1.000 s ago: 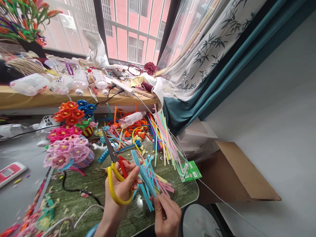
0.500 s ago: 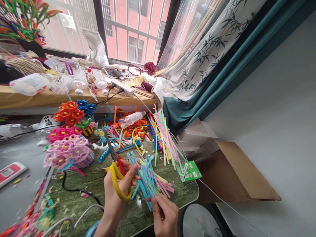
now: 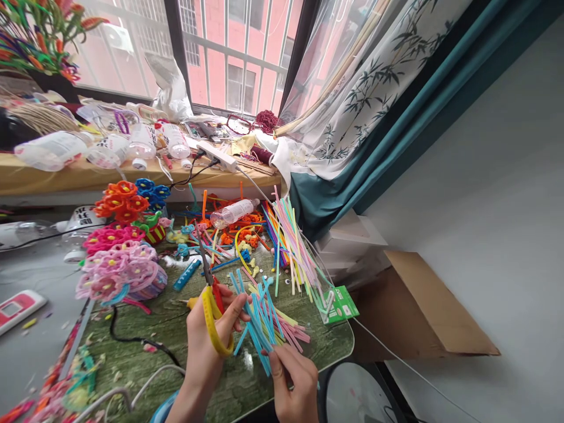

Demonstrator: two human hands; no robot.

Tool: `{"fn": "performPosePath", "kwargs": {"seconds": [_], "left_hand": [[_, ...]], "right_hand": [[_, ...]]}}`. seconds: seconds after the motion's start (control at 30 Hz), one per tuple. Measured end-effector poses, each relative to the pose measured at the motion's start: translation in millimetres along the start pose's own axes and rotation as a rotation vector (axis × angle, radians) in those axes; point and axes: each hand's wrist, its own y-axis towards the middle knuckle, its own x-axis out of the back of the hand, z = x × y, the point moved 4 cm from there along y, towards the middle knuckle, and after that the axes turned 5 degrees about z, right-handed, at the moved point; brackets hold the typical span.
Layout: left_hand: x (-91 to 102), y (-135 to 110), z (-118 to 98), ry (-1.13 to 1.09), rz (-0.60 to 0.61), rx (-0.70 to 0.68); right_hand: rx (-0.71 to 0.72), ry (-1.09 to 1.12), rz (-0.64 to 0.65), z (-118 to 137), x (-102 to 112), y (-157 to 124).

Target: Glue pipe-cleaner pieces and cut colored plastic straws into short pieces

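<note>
My left hand (image 3: 211, 335) grips scissors (image 3: 210, 302) with yellow and red handles, blades pointing up and away over the green table (image 3: 145, 329). My right hand (image 3: 294, 379) pinches the lower ends of a bunch of blue pipe cleaners (image 3: 259, 317), which fan upward beside the scissors. Pink and yellow pipe cleaners (image 3: 293, 332) lie just right of the bunch on the table.
Pink and orange pipe-cleaner flowers (image 3: 118, 270) sit at left, a clear bottle (image 3: 233, 212) and long loose pipe cleaners (image 3: 293, 241) behind. A green packet (image 3: 339, 304) lies at the table's right edge. A cluttered window sill (image 3: 132, 158), cardboard (image 3: 423, 311) and black cable (image 3: 141, 339) surround.
The scissors have tilted more upright and drawn closer to the blue bunch. My right hand shifted slightly up and left with the pipe cleaners.
</note>
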Motion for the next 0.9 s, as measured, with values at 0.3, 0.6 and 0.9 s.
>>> {"fn": "performPosePath", "kwargs": {"seconds": [0.3,0.6,0.9], "left_hand": [[0.4,3,5,-0.031,0.012,0.015],[7.1,4,26,0.134,0.057,-0.028],[23.9,0,67,1.003,0.079,0.041]], "right_hand": [[-0.015,-0.010,0.091,-9,1,-7],[-0.233,0.034,0.041,-32,22,-19],[-0.674,0.104,-0.124,-70,47,-37]]}}
